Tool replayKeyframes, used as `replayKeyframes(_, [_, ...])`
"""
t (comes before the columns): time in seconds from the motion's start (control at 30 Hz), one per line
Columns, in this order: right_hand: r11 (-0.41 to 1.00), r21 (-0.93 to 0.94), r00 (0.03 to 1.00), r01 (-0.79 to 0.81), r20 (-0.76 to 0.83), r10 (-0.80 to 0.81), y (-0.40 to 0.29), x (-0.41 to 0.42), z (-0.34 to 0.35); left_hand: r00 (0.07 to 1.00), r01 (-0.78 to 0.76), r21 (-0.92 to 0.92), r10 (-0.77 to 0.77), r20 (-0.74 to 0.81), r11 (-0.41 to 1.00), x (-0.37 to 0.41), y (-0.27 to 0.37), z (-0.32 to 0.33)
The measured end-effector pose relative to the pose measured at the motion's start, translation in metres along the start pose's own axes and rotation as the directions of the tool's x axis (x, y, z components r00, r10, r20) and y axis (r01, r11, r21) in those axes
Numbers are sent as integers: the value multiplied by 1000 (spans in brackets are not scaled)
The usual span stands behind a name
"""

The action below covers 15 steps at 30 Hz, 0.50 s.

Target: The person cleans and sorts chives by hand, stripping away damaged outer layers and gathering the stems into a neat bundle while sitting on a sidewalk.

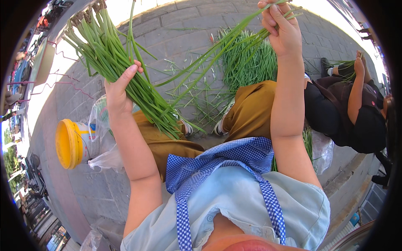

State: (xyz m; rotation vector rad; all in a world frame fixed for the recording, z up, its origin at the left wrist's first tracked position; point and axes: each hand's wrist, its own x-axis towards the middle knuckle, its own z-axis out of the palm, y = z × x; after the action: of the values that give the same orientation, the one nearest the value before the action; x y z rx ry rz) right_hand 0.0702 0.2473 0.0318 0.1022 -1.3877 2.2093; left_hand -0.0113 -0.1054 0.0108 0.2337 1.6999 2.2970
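A thick bunch of garlic chives [125, 72] is gripped in my left hand [121, 86], its soil-darkened root ends up and the green tips hanging over my knee. My right hand [281, 29], raised at the top of the view, pinches a few loose chive stalks [226, 40] near their pale ends. Their long leaves slant down and left towards the bunch. Beyond my right knee lies a large heap of chives [248, 59] on the paving. Trimmed scraps and single stalks [201, 97] are strewn between it and my shoes.
A bucket with a yellow rim [67, 144] lies towards the left, beside clear plastic bags [108, 153]. At right sits another person [351, 103] in dark clothes, holding some stalks. More chives [307, 144] and clear plastic [323, 150] lie by my right arm. A metal-legged stool [44, 62] stands far left.
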Motion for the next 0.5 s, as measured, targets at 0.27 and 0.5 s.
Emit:
replayKeyframes(0.27, [998,47,998,-34,-43,36,-4,-1,-22,999,40,12,-40,8,999,-3,-3,-5])
replayKeyframes(0.5, [993,99,992,-64,-105,74,16,2,-27,993,114,-92,-110,46,989,-5,-9,9])
